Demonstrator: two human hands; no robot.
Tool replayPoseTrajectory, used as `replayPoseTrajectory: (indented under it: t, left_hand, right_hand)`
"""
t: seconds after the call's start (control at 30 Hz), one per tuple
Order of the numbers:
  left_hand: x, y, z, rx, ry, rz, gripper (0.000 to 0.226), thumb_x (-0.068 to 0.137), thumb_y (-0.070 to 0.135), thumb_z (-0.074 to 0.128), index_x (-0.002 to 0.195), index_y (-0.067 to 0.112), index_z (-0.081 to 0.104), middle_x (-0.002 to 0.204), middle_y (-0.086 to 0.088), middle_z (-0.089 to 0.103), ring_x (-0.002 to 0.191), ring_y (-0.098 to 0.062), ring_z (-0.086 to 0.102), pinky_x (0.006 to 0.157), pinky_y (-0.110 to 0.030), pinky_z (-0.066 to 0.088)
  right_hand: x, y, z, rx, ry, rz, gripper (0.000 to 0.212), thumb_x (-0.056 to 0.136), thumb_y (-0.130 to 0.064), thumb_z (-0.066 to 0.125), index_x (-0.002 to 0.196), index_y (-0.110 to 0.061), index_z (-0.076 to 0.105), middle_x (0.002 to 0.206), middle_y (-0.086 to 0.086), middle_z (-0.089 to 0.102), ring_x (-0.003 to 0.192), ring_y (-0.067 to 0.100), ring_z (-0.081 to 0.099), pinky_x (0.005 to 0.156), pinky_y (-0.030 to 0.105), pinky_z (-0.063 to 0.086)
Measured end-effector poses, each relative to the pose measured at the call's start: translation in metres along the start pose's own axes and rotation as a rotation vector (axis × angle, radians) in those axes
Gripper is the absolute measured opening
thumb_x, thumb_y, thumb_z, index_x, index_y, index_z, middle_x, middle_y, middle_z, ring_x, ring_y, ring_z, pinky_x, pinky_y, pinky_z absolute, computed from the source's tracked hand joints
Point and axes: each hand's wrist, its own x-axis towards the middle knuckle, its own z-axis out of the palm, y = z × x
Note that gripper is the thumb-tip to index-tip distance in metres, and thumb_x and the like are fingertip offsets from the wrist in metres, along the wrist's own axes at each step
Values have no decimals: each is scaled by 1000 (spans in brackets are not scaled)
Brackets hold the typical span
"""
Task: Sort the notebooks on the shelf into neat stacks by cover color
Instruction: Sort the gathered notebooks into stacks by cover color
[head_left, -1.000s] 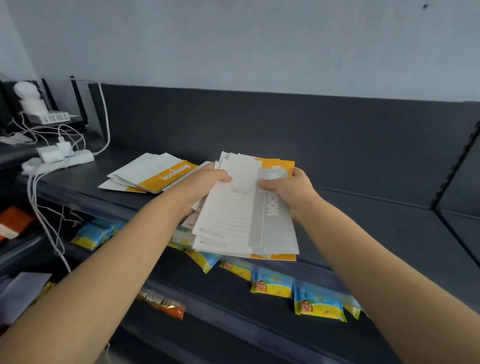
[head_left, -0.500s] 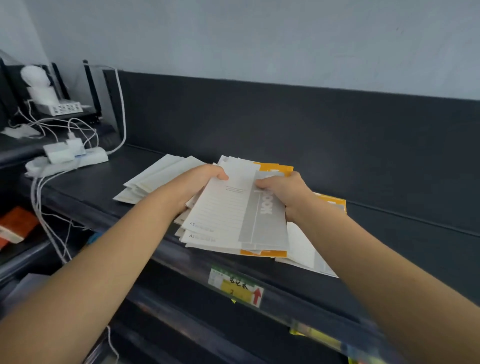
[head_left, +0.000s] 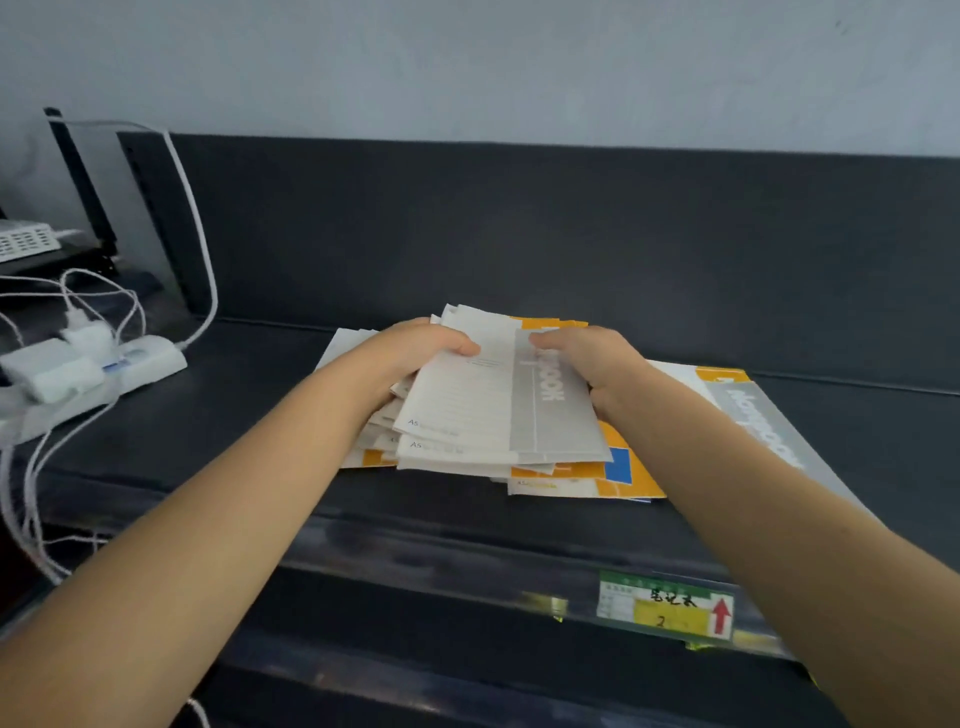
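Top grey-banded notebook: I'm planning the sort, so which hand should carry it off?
Probably right: the right hand holds the top notebook at its grey band, and another grey-banded notebook lies on that side. The left hand grips the bundle at its left edge.

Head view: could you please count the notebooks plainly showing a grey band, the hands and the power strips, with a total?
Grey-banded notebooks: 2, the held notebook and the large notebook lying to its right.
Hands: 2, left hand and right hand.
Power strip: 1.
Total: 5.
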Motion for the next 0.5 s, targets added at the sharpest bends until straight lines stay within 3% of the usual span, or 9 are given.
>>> replayPoseTrajectory:
  t: [0.13,0.2,0.27,0.4,0.5]
  left_hand:
    - [10,-1,-5,5,-45,-22,25,84,29,70,104,13,65,94,-2,71,82,-18,68,68,-28,51]
    - [12,3,-4,-79,-103,-45,22,87,24,68,101,8,64,77,-4,68,62,-15,66,53,-21,49]
    - [9,9,0,-165,-160,-66,23,88,22,66,104,5,62,73,-6,69,56,-15,66,46,-19,48]
    - [13,16,19,-202,-204,-64,21,91,12,62,111,5,62,96,-13,72,83,-27,70,69,-34,57]
    - [23,10,37,-157,-145,-37,30,92,2,57,121,0,58,113,-17,67,100,-32,65,94,-45,50]
  right_hand:
    - [-2,-5,4,-70,89,-13,33,83,-16,71,112,-6,58,94,11,64,75,24,62,59,35,52]
    - [0,-9,-2,-133,131,-15,38,82,-21,72,112,-6,54,91,10,61,84,27,63,74,41,54]
    - [3,-15,-11,-198,159,-29,44,83,-24,72,118,-7,51,91,8,58,86,27,61,75,40,53]
    - [6,-15,-28,-292,160,-18,45,84,-23,71,123,-11,53,110,6,57,85,22,55,74,39,44]
    - [12,-3,-37,-256,167,-38,44,84,-18,71,122,-5,54,108,9,61,84,22,59,67,36,45]
